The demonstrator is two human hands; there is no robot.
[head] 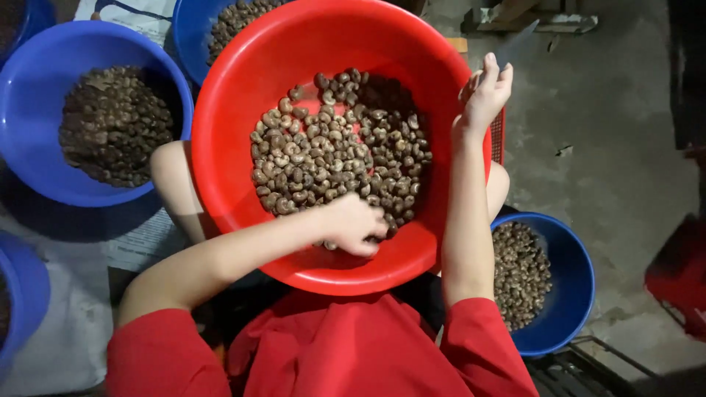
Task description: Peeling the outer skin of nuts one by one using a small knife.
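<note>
The left hand is curled shut over brown curved nuts at the near edge of the heap, low in the round red plastic basin at frame centre. The right hand, fingers loosely open and holding nothing, rests at the basin's right rim. A blue plastic bowl of nuts sits lower right.

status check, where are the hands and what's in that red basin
Left hand curled down in the cashew nuts, grip on some, count unclear. Right hand on the red basin rim, fingers loose. Blue basin of nuts beside right elbow; nothing blocking.
</note>
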